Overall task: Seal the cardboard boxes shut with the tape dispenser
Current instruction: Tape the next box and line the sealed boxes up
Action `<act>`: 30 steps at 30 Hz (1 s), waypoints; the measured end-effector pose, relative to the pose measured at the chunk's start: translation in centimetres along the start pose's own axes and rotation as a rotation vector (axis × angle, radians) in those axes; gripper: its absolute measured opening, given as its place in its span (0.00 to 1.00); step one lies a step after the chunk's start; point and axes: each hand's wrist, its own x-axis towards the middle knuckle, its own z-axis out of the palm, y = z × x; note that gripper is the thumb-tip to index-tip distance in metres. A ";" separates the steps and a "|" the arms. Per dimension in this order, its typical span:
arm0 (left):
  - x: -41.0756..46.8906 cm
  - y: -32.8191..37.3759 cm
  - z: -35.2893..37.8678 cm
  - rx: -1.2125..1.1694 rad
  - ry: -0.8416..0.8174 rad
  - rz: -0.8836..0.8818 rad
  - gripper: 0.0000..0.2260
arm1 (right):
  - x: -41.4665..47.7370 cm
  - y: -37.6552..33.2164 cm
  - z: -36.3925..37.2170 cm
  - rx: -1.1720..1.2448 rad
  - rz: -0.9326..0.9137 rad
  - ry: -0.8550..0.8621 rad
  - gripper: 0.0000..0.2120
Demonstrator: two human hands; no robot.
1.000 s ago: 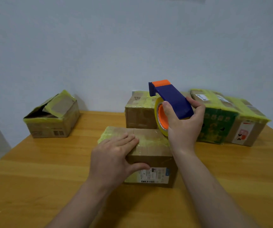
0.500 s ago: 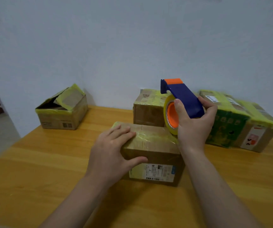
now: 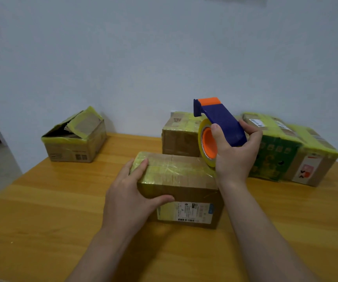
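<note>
The tape dispenser (image 3: 223,123) is in my right hand (image 3: 235,157), raised above the far right corner of the near box (image 3: 184,180). Its blue handle slants up and to the left and ends in an orange tip. My fingers wrap over the handle from the right and my thumb lies across the orange core (image 3: 209,143) of the yellow tape roll (image 3: 201,143), so this hand grips the tool firmly. The lower edge of the roll hangs just at the box's top right edge; I cannot tell whether it touches. My right forearm comes up from the lower right, with the wrist bent slightly back. The near box sits in the middle of the tabletop (image 3: 41,220), yellowish tape across its top and a printed label on the front face. My left hand (image 3: 129,198) rests on its left end, fingers nearly straight over the top left edge and thumb stretched along the front, pressing rather than clasping. Just behind stands a second taped box (image 3: 179,137). To the right lie a green box (image 3: 274,157) and a brown box (image 3: 314,165), side by side and taped. Well apart at the far left, by the wall, an open box (image 3: 76,143) has its flaps sticking up.
</note>
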 end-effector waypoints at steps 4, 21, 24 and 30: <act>-0.1 0.0 -0.2 0.000 -0.028 0.004 0.54 | 0.0 -0.1 0.0 0.020 0.010 0.011 0.32; -2.5 4.0 0.5 0.302 -0.075 0.360 0.33 | -0.1 -2.6 -2.3 0.238 0.128 0.042 0.28; -2.4 5.4 1.8 0.386 -0.109 0.331 0.34 | 0.6 -3.9 -3.9 0.280 0.111 0.047 0.25; -0.6 8.1 4.4 0.467 -0.128 0.163 0.56 | 1.7 -4.9 -7.4 0.233 0.072 -0.020 0.20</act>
